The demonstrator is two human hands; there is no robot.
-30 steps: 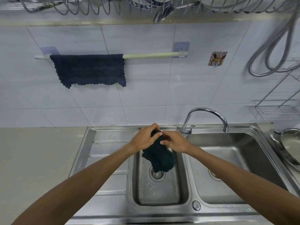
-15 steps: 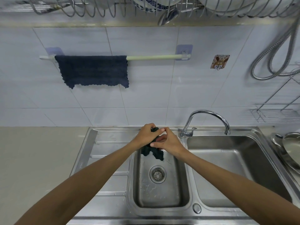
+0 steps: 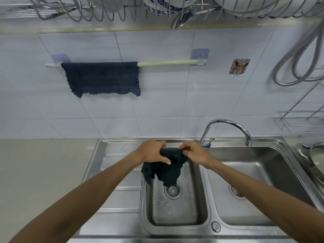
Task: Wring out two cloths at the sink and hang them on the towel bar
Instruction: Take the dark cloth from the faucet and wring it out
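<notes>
On the wall at the left, one dark cloth (image 3: 101,78) hung spread over the towel bar (image 3: 163,63), covering the bar's left half and leaving the right half bare. Below it, above the left basin of the sink (image 3: 122,146), the left hand (image 3: 150,152) was closed on the upper left edge of the second cloth (image 3: 166,171), thumb pressed across the front of the fabric and fingers curled behind it. This cloth hung bunched and crumpled from the two hands, its lower corner dangling just above the drain (image 3: 172,190) without clearly touching it. It looked soft and limp, probably damp and so a little heavier than a dry one, with a nubbly weave that should not slip; it would fold wherever it was not held. The best hold for spreading it looked to be the two top corners, so the edge could be drawn straight and laid over the bare part of the bar. The right hand (image 3: 194,154) pinched the upper right edge, fingertips shut tight on the fabric, just in front of the tap (image 3: 226,127). The right basin beyond held no cloth
</notes>
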